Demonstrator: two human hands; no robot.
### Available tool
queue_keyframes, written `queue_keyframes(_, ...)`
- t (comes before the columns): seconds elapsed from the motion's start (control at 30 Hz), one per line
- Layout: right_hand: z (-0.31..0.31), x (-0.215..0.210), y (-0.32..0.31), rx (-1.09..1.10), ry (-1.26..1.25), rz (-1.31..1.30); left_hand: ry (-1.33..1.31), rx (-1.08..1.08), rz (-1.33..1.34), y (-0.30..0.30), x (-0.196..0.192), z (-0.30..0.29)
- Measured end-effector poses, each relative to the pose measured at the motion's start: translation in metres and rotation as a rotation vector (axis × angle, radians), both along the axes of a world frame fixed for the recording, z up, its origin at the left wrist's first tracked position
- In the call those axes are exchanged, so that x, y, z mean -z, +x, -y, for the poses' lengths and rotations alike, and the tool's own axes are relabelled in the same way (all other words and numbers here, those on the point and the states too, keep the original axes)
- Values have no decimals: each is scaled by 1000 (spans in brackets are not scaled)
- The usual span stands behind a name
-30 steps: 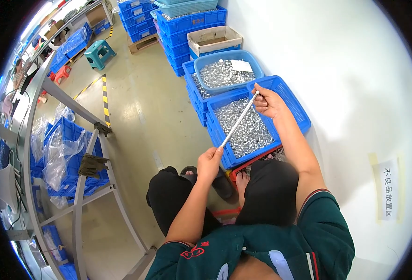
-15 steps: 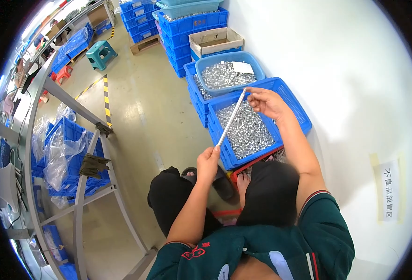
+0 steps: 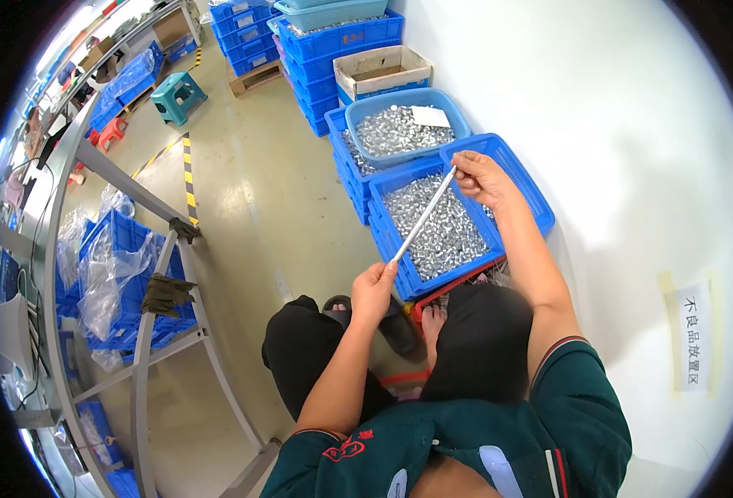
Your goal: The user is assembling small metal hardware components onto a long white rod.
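Right hand (image 3: 481, 176) has drifted back over blue crate (image 3: 526, 178) | both hands closed on thin metal rod (image 3: 423, 217), left hand (image 3: 372, 290) low so I read it slanting above loose silver parts (image 3: 441, 228).

A thin rod (image 3: 423, 217) is showing shiny smooth metal; the small parts (image 3: 453, 236) are gleaming metallic inside a matt blue plastic crate (image 3: 526, 178).

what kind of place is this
Most likely a factory or parts workshop floor: blue crates full of small silvery metal parts, more crates stacked by the wall, metal racking, and yellow-black floor tape.
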State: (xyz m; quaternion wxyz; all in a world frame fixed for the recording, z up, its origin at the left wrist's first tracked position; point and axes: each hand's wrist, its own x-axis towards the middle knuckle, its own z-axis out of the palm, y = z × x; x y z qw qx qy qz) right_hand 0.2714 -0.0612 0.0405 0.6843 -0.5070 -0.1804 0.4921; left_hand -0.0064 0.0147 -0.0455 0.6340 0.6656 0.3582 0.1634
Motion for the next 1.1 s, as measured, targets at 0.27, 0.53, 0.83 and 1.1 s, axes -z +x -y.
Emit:
queue_keyframes(0.27, -7, 2, -7, 46, -24, 69, 47, -18, -38, -2, -1, -1)
queue_keyframes(0.53, -12, 11, -20, -36, -188, 120, 144, -95, -49, 3, 7, 0)
queue_keyframes(0.83, 31, 57, -71, -415, -582, 1706, -104, -42, 29, 5, 2, -6)
queue_keyframes(1.1, 45, 22, -85, 242, 176, 1910, -272, 54, -176, 43, -53, 12)
